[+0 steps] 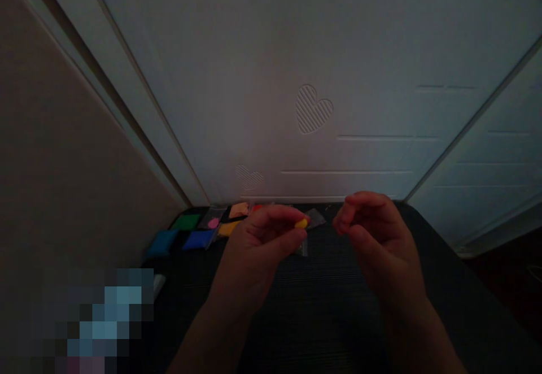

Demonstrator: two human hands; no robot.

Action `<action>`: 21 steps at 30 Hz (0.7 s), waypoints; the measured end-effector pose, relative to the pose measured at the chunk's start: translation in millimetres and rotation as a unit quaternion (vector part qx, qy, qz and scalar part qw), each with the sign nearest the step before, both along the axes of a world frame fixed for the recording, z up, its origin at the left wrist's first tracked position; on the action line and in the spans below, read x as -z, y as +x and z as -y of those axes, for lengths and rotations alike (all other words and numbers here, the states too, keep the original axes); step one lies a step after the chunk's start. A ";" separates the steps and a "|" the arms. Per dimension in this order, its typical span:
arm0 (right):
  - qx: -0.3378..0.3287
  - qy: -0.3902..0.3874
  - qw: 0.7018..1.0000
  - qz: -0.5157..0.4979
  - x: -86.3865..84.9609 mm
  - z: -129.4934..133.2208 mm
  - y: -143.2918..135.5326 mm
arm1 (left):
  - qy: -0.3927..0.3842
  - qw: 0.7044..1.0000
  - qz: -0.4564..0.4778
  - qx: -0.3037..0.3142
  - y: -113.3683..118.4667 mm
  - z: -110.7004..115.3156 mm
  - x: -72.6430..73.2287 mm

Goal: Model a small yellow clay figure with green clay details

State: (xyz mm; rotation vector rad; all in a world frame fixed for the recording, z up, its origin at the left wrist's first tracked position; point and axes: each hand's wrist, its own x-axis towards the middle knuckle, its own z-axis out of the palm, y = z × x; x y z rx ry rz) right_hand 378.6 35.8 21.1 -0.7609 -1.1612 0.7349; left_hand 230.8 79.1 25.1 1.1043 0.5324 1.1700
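Observation:
Between the thumb and fingertips of my left hand (265, 238) is a small yellow lump of clay (301, 224), held above the dark table. My right hand (379, 238) hovers a short way to the right of it, fingers curled and the thumb apart from the index finger. Nothing shows in that hand. Behind my left hand lie flat packets of coloured clay: a blue packet (199, 239), an orange-yellow packet (229, 229) and a peach packet (239, 210) among them. My left hand partly covers several of these.
The dark wood-grain table (313, 306) meets a pale panel (254, 80) with embossed hearts and lines. A green packet (186, 221) and a teal packet (162, 243) lie at its left edge. A clear bag (315, 218) rests behind my hands. The lower left is pixelated.

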 end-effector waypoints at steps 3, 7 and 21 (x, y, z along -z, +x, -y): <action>0.003 -0.004 1.000 0.009 -0.7 0.3 0.1 | 0.014 1.000 -0.010 -0.002 0.4 -0.7 1.6; 0.002 -0.008 1.000 0.009 -0.3 0.4 0.5 | 0.041 0.996 -0.060 -0.053 1.1 0.1 2.6; -0.007 -0.004 1.000 0.013 0.5 -2.0 2.0 | 0.006 0.998 -0.028 -0.059 5.7 0.4 -3.2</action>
